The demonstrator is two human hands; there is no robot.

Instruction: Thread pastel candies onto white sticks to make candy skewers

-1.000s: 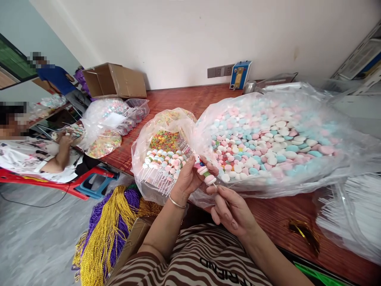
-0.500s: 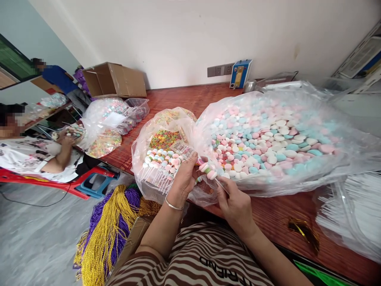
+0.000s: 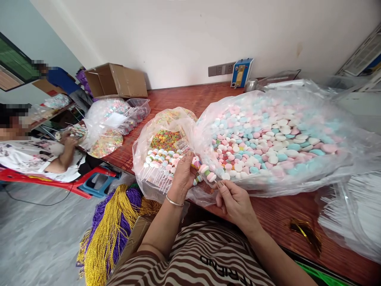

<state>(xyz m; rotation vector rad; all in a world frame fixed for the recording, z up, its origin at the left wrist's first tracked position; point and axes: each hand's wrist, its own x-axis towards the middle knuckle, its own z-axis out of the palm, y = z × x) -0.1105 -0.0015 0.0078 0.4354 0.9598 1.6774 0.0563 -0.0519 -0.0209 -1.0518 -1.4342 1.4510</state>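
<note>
A marshmallow skewer (image 3: pixel 207 173) with pink, white and green pieces on a thin white stick spans the space between my hands. My left hand (image 3: pixel 184 174), a bracelet on its wrist, is closed at the skewer's upper end, beside a small pink and yellow piece (image 3: pixel 196 162). My right hand (image 3: pixel 235 200) pinches the lower end of the stick. Close by my left hand, several finished skewers (image 3: pixel 160 163) lie in rows on an open plastic bag of ring-shaped candy (image 3: pixel 166 139). A large clear bag of pastel marshmallows (image 3: pixel 274 139) lies beyond my right hand.
White sticks (image 3: pixel 351 214) in plastic lie at the right, near a gold wrapper scrap (image 3: pixel 306 234). A cardboard box (image 3: pixel 131 81) and a blue device (image 3: pixel 241 73) stand at the back. Bead strands (image 3: pixel 116 234) hang lower left. A seated co-worker (image 3: pixel 44 155) works at the left.
My right hand has slid slightly left and its fingers sit closer in on the stick. The pink and yellow piece by my left thumb shows more plainly.
</note>
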